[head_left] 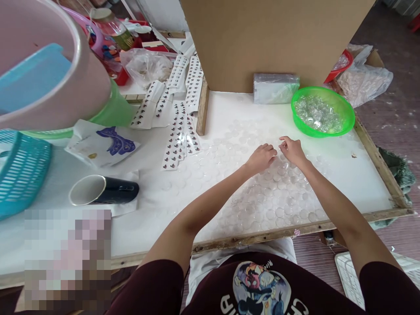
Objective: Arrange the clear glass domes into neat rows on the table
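Observation:
Many clear round discs [277, 175] lie spread in a layer over the white tabletop [354, 183], below and around both hands. My left hand [261, 158] is just above the discs, its fingers curled inward and pressed together. Close on its right is my right hand [293, 151], with its fingers bent and the fingertips turned toward the left hand. Whatever is in either hand is too small or hidden to make out. To the right of the hands stands a green plastic basin [349, 127] of clear, shiny pieces.
Sticker strips [179, 140] lie left of the discs, beside a wooden bar [202, 109]. A dark mug [121, 190] lies on its side. Stacked tubs [88, 78] and a blue basket [29, 175] crowd the left. A cardboard sheet [275, 39] rises behind a wrapped block [276, 89].

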The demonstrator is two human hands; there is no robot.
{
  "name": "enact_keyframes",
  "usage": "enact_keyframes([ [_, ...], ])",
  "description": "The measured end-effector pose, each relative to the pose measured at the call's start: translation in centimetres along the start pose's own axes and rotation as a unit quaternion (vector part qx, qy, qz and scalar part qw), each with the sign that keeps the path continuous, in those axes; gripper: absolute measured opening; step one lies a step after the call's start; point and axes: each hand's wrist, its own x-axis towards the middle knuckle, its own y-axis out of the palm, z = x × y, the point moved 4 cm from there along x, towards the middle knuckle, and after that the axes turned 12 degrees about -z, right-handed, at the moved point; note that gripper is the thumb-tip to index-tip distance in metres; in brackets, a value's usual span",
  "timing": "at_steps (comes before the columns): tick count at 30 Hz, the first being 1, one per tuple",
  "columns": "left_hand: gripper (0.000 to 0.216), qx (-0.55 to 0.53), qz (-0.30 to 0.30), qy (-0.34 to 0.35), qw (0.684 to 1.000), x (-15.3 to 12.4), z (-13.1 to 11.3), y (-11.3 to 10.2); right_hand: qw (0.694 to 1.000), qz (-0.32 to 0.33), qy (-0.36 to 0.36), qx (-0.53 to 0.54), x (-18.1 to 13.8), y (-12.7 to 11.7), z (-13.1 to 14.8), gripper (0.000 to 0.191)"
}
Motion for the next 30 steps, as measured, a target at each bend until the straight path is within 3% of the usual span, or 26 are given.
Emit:
enact_keyframes([
  [5, 0.024, -0.024, 0.043, 0.039, 0.998, -0.8, -2.0, 0.4, 0.998, -0.069, 0.007, -0.004, -1.2, -2.0, -1.7, 0.029],
  [10, 0.023, -0.049, 0.035, 0.010, 0.998, -1.3, -2.2, 1.2, 0.997, -0.011, -0.076, 0.025, -6.2, -3.2, -0.9, 0.029],
  [17, 0.024, -0.133, 0.005, -0.027, 0.991, -1.8, -2.1, 1.3, 0.999, 0.034, -0.029, 0.011, -10.6, -5.2, -1.4, 0.025],
  [22, 0.028, -0.153, -0.047, -0.067, 0.985, -2.6, -1.5, -0.3, 1.000, -0.001, -0.009, 0.017, -9.4, -5.5, -1.4, 0.023],
  [30, 0.031, -0.058, -0.052, -0.153, 0.985, -7.4, 2.8, -4.4, 0.999, 0.024, -0.035, 0.003, -5.2, -1.8, 0.3, 0.022],
])
